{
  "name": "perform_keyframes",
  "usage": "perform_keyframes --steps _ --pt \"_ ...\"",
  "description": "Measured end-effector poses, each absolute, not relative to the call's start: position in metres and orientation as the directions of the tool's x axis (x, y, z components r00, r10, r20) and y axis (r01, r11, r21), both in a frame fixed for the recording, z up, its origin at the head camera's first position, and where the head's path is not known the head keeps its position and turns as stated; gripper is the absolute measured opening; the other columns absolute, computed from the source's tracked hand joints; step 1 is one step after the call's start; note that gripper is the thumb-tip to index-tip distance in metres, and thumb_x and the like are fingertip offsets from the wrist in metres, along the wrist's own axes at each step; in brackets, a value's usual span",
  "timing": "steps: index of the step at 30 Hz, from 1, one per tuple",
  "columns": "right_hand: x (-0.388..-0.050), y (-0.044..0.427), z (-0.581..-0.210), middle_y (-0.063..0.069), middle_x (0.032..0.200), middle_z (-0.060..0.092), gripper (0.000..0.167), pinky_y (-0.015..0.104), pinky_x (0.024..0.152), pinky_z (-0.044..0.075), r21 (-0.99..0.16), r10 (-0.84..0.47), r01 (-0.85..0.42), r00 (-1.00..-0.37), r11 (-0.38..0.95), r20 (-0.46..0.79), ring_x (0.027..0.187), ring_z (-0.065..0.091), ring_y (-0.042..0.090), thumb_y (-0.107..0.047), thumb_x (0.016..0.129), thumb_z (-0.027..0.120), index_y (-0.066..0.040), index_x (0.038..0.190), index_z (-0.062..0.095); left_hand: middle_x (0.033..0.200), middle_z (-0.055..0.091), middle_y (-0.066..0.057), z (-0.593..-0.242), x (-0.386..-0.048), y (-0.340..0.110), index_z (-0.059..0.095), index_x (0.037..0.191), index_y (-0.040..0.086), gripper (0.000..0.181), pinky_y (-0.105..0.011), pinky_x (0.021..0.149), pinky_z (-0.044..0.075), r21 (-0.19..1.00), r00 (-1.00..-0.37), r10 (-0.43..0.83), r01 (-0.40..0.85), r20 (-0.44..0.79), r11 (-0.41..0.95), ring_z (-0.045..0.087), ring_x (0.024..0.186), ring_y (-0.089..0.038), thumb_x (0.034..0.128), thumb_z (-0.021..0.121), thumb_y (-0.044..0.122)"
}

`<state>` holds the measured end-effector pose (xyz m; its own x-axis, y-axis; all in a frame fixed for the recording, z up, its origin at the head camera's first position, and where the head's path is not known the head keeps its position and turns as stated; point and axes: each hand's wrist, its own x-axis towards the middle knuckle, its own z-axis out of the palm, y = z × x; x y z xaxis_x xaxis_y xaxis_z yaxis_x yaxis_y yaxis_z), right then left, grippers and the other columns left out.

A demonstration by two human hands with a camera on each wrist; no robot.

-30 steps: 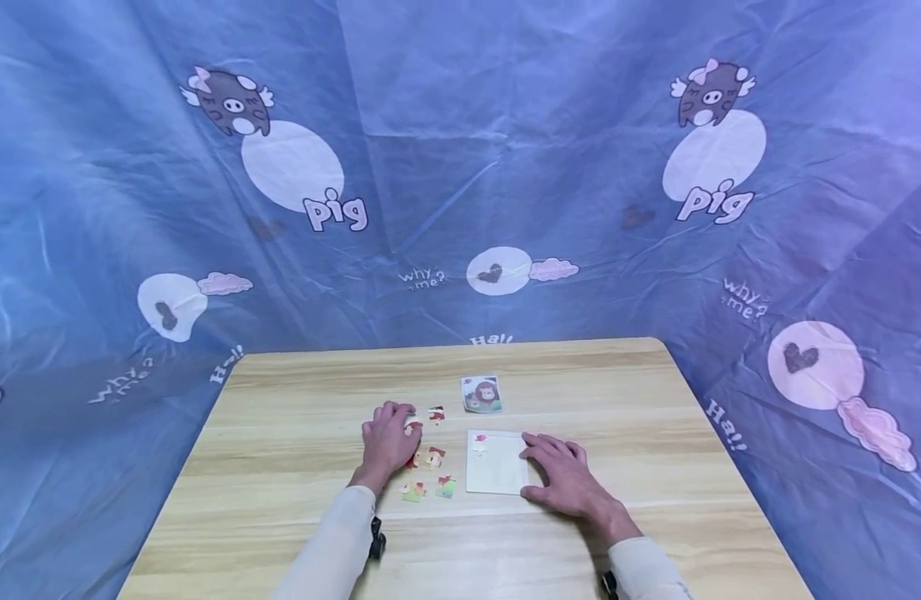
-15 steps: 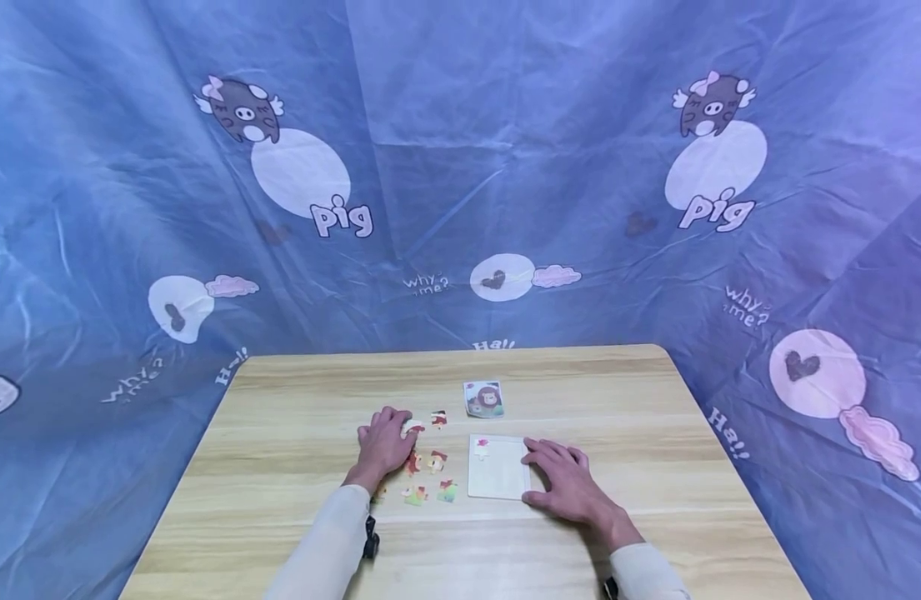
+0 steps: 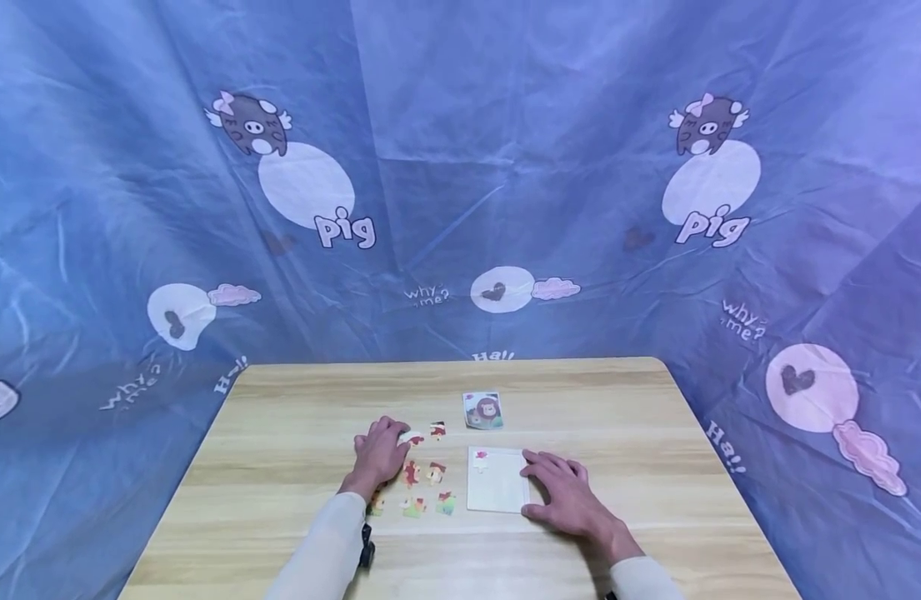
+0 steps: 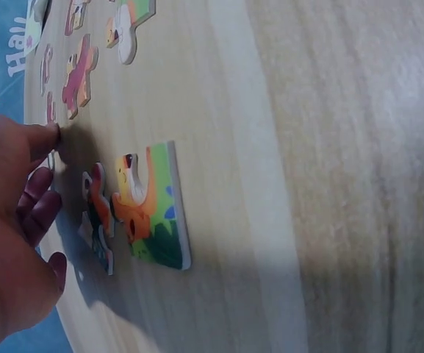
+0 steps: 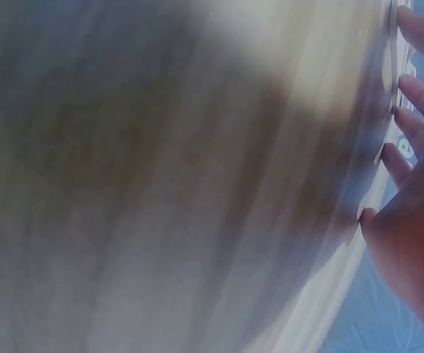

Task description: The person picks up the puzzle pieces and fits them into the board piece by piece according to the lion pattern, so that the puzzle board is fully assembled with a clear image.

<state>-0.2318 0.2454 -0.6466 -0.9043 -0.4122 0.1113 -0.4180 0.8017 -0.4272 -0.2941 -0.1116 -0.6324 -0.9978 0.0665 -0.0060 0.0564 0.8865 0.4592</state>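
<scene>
White tray (image 3: 498, 487) sits beside the puzzle pieces (image 3: 411, 473), right hand (image 3: 573, 500) relaxed against its edge, left hand (image 3: 380, 454) at a red-and-white piece (image 3: 414, 439), pinching or not I can't tell, though light fingertips should serve best.

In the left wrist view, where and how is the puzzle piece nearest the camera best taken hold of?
Probably by its long straight edge, coming from the person's side. The nearest piece lies flat on the table; that edge faces the person and shows its thickness, while a second piece sits close at the opposite side.
</scene>
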Motion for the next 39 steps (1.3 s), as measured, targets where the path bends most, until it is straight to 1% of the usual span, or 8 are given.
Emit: perform_keyframes --steps 5,8,13,19,25,28,33,39 --pt "-0.231 0.244 -0.650 -0.001 0.150 0.045 0.054 0.061 0.103 0.020 -0.431 -0.411 -0.421 -0.903 0.798 0.123 0.137 0.039 0.026 -0.050 0.072 0.075 -0.027 0.119 0.061 0.119 0.055 -0.006 -0.632 -0.296 -0.113 0.062 0.118 0.016 0.030 -0.051 0.090 0.032 0.469 -0.998 0.053 0.024 -0.047 0.883 0.048 0.113 -0.027 0.0899 0.066 0.027" --pt "-0.229 0.243 -0.653 -0.001 0.150 0.045 0.054 0.062 0.103 0.020 -0.432 -0.409 -0.420 -0.904 0.798 0.124 0.136 0.040 0.027 -0.050 0.072 0.075 -0.027 0.119 0.061 0.114 0.056 -0.004 -0.633 -0.297 -0.113 0.062 0.114 0.016 0.027 -0.049 0.087 0.031 0.482 -0.998 0.036 0.007 -0.052 0.876 0.048 0.109 -0.025 0.0885 0.068 0.025" --pt "-0.225 0.242 -0.657 0.000 0.149 0.046 0.054 0.062 0.103 0.019 -0.444 -0.408 -0.416 -0.905 0.794 0.119 0.136 0.040 0.028 -0.050 0.071 0.075 -0.027 0.118 0.061 0.107 0.059 0.000 -0.639 -0.291 -0.112 0.060 0.106 0.019 0.023 -0.048 0.084 0.030 0.482 -1.000 0.003 -0.009 -0.025 0.876 0.052 0.104 -0.023 0.0862 0.071 0.023" --pt "-0.222 0.243 -0.660 0.001 0.148 0.047 0.054 0.061 0.102 0.018 -0.455 -0.405 -0.416 -0.905 0.787 0.127 0.135 0.041 0.027 -0.050 0.071 0.075 -0.027 0.117 0.062 0.102 0.062 0.004 -0.645 -0.286 -0.111 0.061 0.101 0.021 0.022 -0.048 0.082 0.031 0.477 -1.000 -0.022 -0.009 0.022 0.879 0.056 0.099 -0.021 0.0833 0.074 0.024" --pt "-0.223 0.244 -0.661 0.001 0.148 0.047 0.053 0.062 0.102 0.018 -0.449 -0.400 -0.415 -0.907 0.792 0.132 0.135 0.040 0.028 -0.050 0.071 0.075 -0.027 0.117 0.062 0.088 0.061 0.007 -0.650 -0.286 -0.111 0.061 0.094 0.022 0.021 -0.044 0.080 0.028 0.522 -0.995 -0.031 0.021 0.092 0.853 0.056 0.085 -0.017 0.0806 0.077 0.023" --pt "-0.225 0.245 -0.661 0.001 0.149 0.046 0.054 0.062 0.103 0.018 -0.447 -0.403 -0.416 -0.906 0.792 0.130 0.135 0.040 0.028 -0.050 0.072 0.075 -0.026 0.119 0.061 0.086 0.060 0.007 -0.652 -0.286 -0.112 0.061 0.094 0.023 0.021 -0.042 0.077 0.027 0.553 -0.994 -0.038 0.025 0.103 0.833 0.054 0.084 -0.015 0.0811 0.077 0.023" --pt "-0.229 0.245 -0.659 0.000 0.149 0.046 0.055 0.062 0.104 0.018 -0.439 -0.398 -0.419 -0.906 0.795 0.145 0.136 0.040 0.027 -0.050 0.072 0.075 -0.026 0.120 0.061 0.089 0.059 0.005 -0.653 -0.288 -0.113 0.060 0.098 0.022 0.017 -0.040 0.074 0.024 0.593 -0.994 -0.032 0.037 0.104 0.805 0.051 0.084 -0.016 0.0851 0.072 0.022" --pt "-0.235 0.247 -0.657 -0.001 0.149 0.046 0.055 0.062 0.104 0.018 -0.442 -0.394 -0.418 -0.907 0.794 0.149 0.136 0.039 0.027 -0.050 0.071 0.076 -0.026 0.119 0.061 0.086 0.058 0.008 -0.650 -0.294 -0.110 0.062 0.102 0.022 0.015 -0.041 0.077 0.027 0.624 -0.993 -0.044 0.032 0.107 0.781 0.053 0.086 -0.015 0.0882 0.067 0.020"
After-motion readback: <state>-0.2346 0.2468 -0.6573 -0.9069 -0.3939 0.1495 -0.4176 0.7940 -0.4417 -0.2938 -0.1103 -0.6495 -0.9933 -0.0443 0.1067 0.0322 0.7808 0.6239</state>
